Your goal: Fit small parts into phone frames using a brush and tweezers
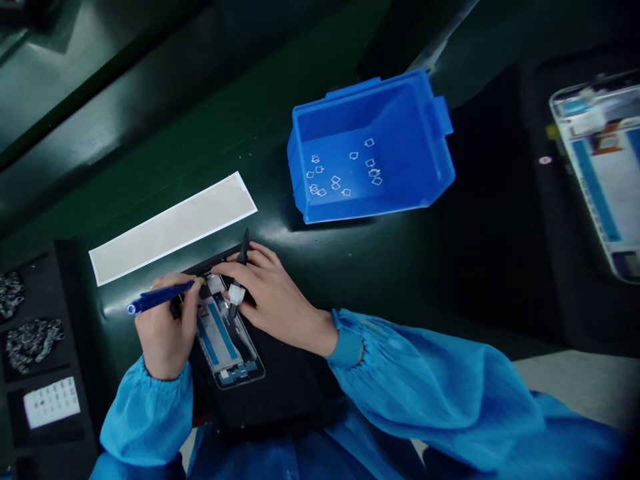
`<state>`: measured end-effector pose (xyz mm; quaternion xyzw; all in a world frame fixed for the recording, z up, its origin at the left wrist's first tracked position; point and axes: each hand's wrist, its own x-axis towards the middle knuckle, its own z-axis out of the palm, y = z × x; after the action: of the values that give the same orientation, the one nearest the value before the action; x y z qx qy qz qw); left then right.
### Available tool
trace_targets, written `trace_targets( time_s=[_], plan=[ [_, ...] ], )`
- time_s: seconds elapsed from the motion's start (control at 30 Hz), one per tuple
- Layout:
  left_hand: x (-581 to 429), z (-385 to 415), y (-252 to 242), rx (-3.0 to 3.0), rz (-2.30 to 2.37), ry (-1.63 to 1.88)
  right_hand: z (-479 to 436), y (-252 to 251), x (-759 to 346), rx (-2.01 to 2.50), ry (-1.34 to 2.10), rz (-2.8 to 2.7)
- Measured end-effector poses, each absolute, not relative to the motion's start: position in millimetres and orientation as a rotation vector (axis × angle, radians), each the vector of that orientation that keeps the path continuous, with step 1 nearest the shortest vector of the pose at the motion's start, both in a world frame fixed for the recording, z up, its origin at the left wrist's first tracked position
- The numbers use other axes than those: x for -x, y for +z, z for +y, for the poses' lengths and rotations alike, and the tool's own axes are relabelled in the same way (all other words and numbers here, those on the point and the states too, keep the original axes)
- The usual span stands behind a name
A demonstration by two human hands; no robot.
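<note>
Blue pen [160, 297] is gripped in our left hand [163, 333], its tip on the phone frame [227, 347] lying on the near counter [350, 267]; our right hand [273, 297] pinches tweezers [245, 250]. If we press too hard, either tip may slip and scratch it.

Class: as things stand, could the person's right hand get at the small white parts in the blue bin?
Probably yes: only bare table lies between the right hand and the open-topped blue bin holding the white parts, though it grips a black tool.
</note>
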<state>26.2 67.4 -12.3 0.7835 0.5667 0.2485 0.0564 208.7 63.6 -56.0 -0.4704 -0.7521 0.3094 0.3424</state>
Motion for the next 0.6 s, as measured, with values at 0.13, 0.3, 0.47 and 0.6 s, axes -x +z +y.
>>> trace_targets(
  time_s=[0.13, 0.3, 0.47, 0.6],
  plan=[
    [-26.5, 67.6, -12.1, -2.397, 1.700, 0.757, 63.4, -56.4, -208.5, 1.217, 0.795, -1.958],
    [-26.6, 68.1, -12.4, -2.432, 1.700, 0.752, 63.4, -55.6, -208.8, 1.213, 0.787, -1.960],
    [-26.9, 68.2, -11.4, -2.450, 1.698, 0.739, 63.8, -55.4, -209.2, 1.221, 0.787, -1.970],
    [-28.4, 68.4, -11.1, -2.455, 1.696, 0.730, 63.6, -55.2, -209.2, 1.222, 0.806, -1.969]
  ],
)
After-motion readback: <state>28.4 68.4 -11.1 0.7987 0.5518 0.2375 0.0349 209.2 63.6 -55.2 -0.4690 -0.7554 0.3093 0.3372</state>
